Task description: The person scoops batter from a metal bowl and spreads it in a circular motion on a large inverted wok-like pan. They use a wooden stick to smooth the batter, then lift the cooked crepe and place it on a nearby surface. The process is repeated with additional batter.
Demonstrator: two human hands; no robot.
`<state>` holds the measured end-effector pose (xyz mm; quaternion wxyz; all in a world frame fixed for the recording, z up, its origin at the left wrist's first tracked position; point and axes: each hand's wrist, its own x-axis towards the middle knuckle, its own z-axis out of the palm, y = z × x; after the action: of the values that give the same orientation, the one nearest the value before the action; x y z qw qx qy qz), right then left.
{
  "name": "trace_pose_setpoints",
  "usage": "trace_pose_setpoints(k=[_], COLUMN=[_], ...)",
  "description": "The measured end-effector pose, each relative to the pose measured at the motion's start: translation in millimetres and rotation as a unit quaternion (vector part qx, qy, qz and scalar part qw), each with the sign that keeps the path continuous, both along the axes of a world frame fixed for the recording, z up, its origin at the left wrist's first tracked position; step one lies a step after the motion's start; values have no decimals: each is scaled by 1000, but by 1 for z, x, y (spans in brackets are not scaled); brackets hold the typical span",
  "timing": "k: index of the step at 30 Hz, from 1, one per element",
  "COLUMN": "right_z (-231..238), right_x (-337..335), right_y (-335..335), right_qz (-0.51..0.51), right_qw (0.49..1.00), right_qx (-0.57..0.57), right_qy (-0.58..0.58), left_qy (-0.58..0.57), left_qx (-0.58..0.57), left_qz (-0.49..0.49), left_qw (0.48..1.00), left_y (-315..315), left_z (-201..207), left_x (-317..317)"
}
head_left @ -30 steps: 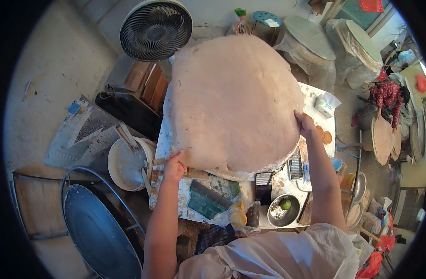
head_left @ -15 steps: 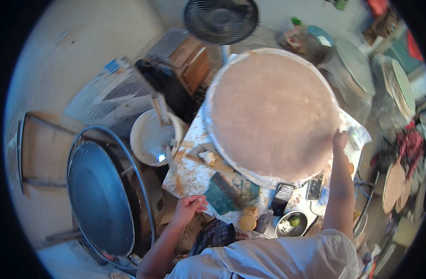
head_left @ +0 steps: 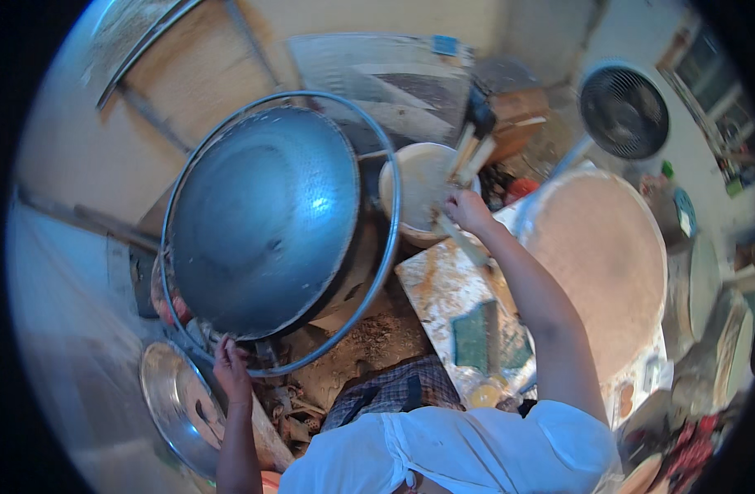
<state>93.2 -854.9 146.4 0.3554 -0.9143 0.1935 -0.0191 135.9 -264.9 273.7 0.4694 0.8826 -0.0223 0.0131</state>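
Right hand's (head_left: 466,210) grip on the wooden stick (head_left: 468,240) blurred; round lid (head_left: 175,403) partly behind left forearm.

The dough sheet (head_left: 596,263), gripped at both edges a second ago, has been let go and lies flat on the bench (head_left: 443,288). The right hand (head_left: 466,210) has been moved from the sheet's right edge to the sticks at the bowl (head_left: 414,185). The left hand (head_left: 229,366) has been dropped from the sheet's near edge to the lower rim of the wok (head_left: 266,218). The view has been swung left, so the wok is now central.
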Motion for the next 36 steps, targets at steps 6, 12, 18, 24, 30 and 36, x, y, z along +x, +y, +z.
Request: trace_pose_setpoints(k=[6, 12, 18, 24, 30, 36], right_z=[-73, -65, -6, 11, -29, -54], right_x=[53, 29, -7, -105, -178, -142], right_y=[48, 71, 92, 84, 161, 250], right_qz=[317, 187, -219, -402, -351, -439], right_qw=[806, 954, 935, 769, 828, 779], right_qx=[-371, -203, 249, 463, 370, 402], right_qy=[334, 118, 128, 181, 234, 196], left_qy=[26, 337, 279, 480, 311, 400], left_qx=[315, 423, 366, 23, 410, 511], left_qz=[255, 328, 414, 399, 300, -106], left_qw=[914, 774, 785, 781, 803, 754], left_y=[277, 430, 406, 499, 546, 491], left_z=[-63, -130, -107, -168, -133, -78], left_x=[-84, -141, -86, -82, -121, -152])
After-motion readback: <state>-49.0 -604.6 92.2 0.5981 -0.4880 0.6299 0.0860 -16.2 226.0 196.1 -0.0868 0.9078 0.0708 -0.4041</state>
